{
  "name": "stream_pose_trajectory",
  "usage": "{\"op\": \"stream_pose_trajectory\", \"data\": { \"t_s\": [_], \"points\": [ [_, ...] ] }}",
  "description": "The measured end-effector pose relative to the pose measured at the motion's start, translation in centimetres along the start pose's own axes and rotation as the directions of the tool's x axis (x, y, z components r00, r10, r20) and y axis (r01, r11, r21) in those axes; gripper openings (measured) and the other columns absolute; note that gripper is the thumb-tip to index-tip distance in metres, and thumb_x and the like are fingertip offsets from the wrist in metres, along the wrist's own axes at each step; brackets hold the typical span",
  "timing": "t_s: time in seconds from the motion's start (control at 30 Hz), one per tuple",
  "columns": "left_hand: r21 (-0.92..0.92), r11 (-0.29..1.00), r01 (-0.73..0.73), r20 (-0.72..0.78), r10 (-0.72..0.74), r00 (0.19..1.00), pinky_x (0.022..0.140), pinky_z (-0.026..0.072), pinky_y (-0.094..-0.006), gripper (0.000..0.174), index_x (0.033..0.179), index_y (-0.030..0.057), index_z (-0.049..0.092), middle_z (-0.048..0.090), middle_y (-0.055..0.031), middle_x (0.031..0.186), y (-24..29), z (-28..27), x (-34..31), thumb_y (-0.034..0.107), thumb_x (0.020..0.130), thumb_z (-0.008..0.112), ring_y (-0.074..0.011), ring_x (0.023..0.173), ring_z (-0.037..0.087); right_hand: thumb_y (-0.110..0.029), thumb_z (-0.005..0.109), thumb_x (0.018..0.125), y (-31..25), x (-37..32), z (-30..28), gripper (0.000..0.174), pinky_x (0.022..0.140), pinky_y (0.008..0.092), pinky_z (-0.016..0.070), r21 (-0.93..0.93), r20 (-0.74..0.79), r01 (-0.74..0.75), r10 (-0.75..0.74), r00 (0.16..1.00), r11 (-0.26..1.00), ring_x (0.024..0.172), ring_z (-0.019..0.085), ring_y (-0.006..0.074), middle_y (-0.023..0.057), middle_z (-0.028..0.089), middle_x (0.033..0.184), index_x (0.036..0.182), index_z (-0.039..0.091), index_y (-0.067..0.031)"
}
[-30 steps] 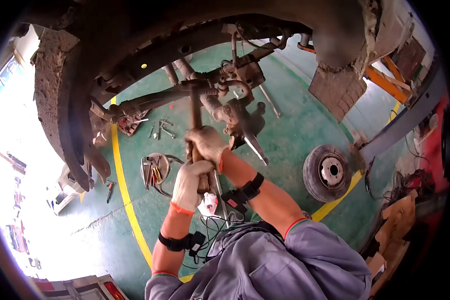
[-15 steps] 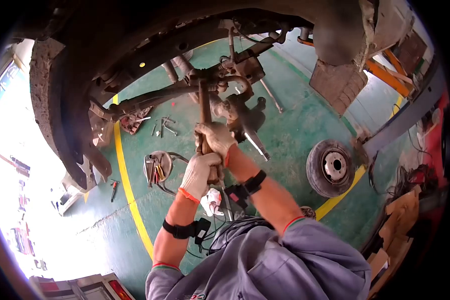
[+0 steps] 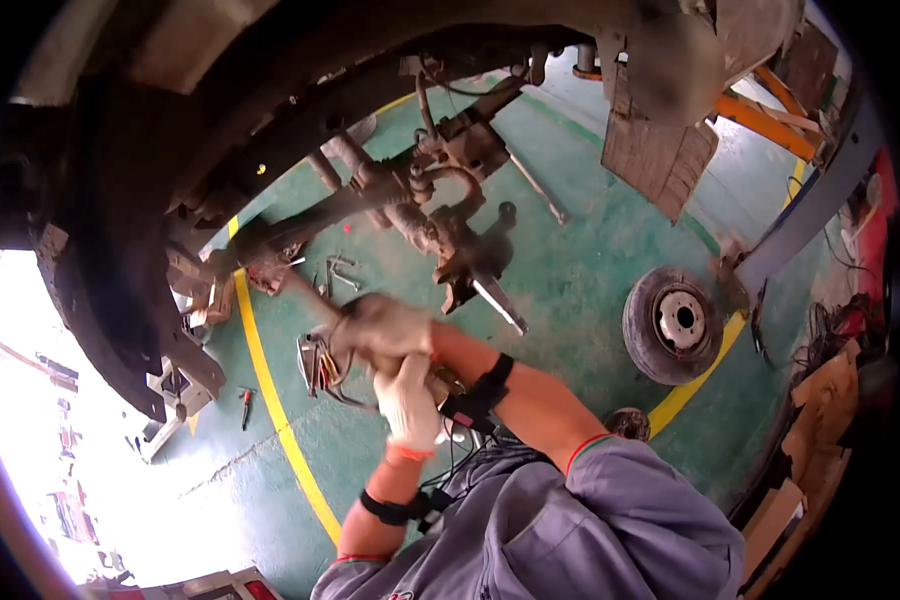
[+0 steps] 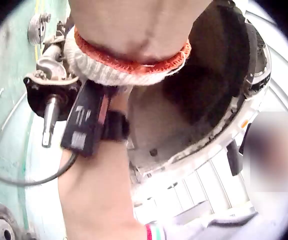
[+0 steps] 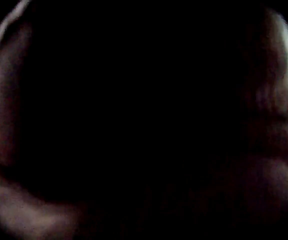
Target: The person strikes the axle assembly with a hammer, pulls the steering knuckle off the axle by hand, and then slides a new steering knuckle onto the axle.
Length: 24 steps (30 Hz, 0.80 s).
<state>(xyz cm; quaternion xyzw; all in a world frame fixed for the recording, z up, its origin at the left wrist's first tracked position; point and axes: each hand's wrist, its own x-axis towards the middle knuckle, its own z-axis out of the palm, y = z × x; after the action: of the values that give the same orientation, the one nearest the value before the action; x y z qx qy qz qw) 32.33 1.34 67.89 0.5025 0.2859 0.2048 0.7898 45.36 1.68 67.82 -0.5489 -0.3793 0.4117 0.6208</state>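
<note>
1. The fingers of the right hand [image 3: 382,328] are clamped round a long-handled tool [image 3: 315,299], maybe a hammer. The left hand [image 3: 410,405] is just under it and looks curled on the handle too. Blur hides each finger, and the right wrist view is nearly black.

2. The tool is on the person's side of the axle [image 3: 400,215], slanting off to the axle's left. Its far end is smeared, so I cannot tell if it touches anything. Two hands are likely used because it is long and heavy.

3. White gloves with orange cuffs probably help the grip and keep dirt off.

4. The shiny spindle [image 3: 498,303] sticks out bare from the axle's near end. No wheel is on it, which likely makes room to work there.

5. On the green floor [image 3: 570,270], left of the axle, are wrenches [image 3: 346,281]. Nearer the person than the axle are pliers [image 3: 323,375] on a round metal plate [image 3: 305,350], likely put there to be easy to reach.

6. Well to the axle's right, a wheel [image 3: 673,325] lies on the floor, perhaps to keep it out of the way.
</note>
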Motion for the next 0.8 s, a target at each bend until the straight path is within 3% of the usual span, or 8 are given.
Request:
{"op": "stream_pose_trajectory", "data": {
  "t_s": [0.17,0.23,0.4,0.47,0.57,0.63,0.7,0.8],
  "points": [
    [0.419,0.901,-0.111,0.529,-0.143,0.837,0.047,0.0466,-0.0314,0.021,0.081,-0.0012,0.063,0.059,-0.009,0.064,3.5,-3.2,3.6,0.014,0.092,0.054,-0.0187,0.051,0.058,-0.032,0.068,0.091,3.8,1.2,-0.9,0.035,0.055,0.0351,0.053,0.432,-0.526,0.107,0.153,0.837,0.896,0.059,0.066,0.0197,0.0117,0.069,0.071,0.086,0.071,0.0026],
    [0.111,0.952,0.286,0.22,-0.304,0.927,0.045,0.0468,-0.0327,0.018,0.078,0.0,0.061,0.058,-0.0096,0.062,3.7,-3.8,1.9,0.014,0.09,0.057,-0.0203,0.05,0.057,-0.036,0.069,0.089,4.1,2.2,0.4,0.038,0.059,0.0367,0.0541,0.093,-0.47,-0.122,0.151,0.869,0.988,0.06,0.066,0.0232,0.0117,0.069,0.072,0.086,0.071,0.0017],
    [-0.103,0.994,-0.02,-0.011,0.019,1.0,0.042,0.046,-0.0353,0.011,0.083,0.0024,0.06,0.056,-0.0063,0.061,-0.2,-2.1,-1.1,0.011,0.088,0.057,-0.0201,0.044,0.052,-0.028,0.071,0.084,-0.1,2.8,4.5,0.031,0.058,0.0355,0.0504,-0.11,0.108,-0.031,0.043,0.993,0.994,0.065,0.064,0.0189,0.0102,0.069,0.073,0.085,0.069,0.0029],
    [-0.215,0.945,-0.245,-0.393,0.146,0.908,0.043,0.0451,-0.0337,0.007,0.088,0.0028,0.061,0.055,-0.0035,0.063,-1.0,-0.2,-0.9,0.009,0.088,0.058,-0.0176,0.044,0.051,-0.026,0.07,0.084,-2.9,2.2,4.6,0.029,0.065,0.0334,0.0501,-0.235,0.337,-0.048,0.127,0.933,0.971,0.07,0.064,0.0167,0.0075,0.067,0.073,0.087,0.069,0.0024],
    [-0.141,0.989,-0.05,-0.213,0.019,0.977,0.045,0.0461,-0.0333,0.007,0.093,0.0029,0.06,0.055,-0.0022,0.067,-0.6,-0.2,-0.5,0.007,0.088,0.06,-0.0155,0.047,0.052,-0.027,0.07,0.086,0.6,2.7,2.6,0.029,0.058,0.0324,0.0494,-0.248,0.157,0.11,-0.072,0.985,0.963,0.061,0.062,0.0158,0.0079,0.067,0.072,0.083,0.067,0.0012],
    [0.309,0.942,-0.134,0.291,0.04,0.956,0.046,0.0448,-0.03,0.017,0.085,0.0031,0.062,0.06,-0.0076,0.067,-0.5,-2.7,2.4,0.016,0.093,0.057,-0.0172,0.05,0.056,-0.027,0.07,0.088,1.6,-0.3,-0.3,0.029,0.055,0.032,0.0502,0.213,-0.208,-0.022,0.067,0.976,0.977,0.058,0.062,0.0166,0.0079,0.067,0.071,0.081,0.066,0.0011],
    [0.332,0.94,0.075,0.277,-0.173,0.945,0.046,0.0455,-0.0314,0.02,0.082,0.0023,0.062,0.06,-0.0085,0.066,2.8,-2.5,3.7,0.019,0.093,0.057,-0.0179,0.05,0.056,-0.024,0.069,0.086,3.7,0.6,-1.4,0.031,0.052,0.0359,0.052,0.39,-0.555,0.074,0.17,0.815,0.918,0.058,0.067,0.0214,0.0129,0.069,0.07,0.083,0.068,0.0065],
    [0.145,0.947,0.287,0.23,-0.314,0.921,0.044,0.0447,-0.0338,0.021,0.078,0.0006,0.061,0.058,-0.0101,0.06,3.5,-3.2,2.8,0.017,0.09,0.058,-0.0199,0.047,0.054,-0.026,0.07,0.085,2.3,1.0,0.1,0.034,0.053,0.0373,0.0527,0.225,-0.541,-0.053,0.17,0.823,0.973,0.056,0.066,0.022,0.0143,0.069,0.071,0.082,0.066,0.008]
  ]
}}
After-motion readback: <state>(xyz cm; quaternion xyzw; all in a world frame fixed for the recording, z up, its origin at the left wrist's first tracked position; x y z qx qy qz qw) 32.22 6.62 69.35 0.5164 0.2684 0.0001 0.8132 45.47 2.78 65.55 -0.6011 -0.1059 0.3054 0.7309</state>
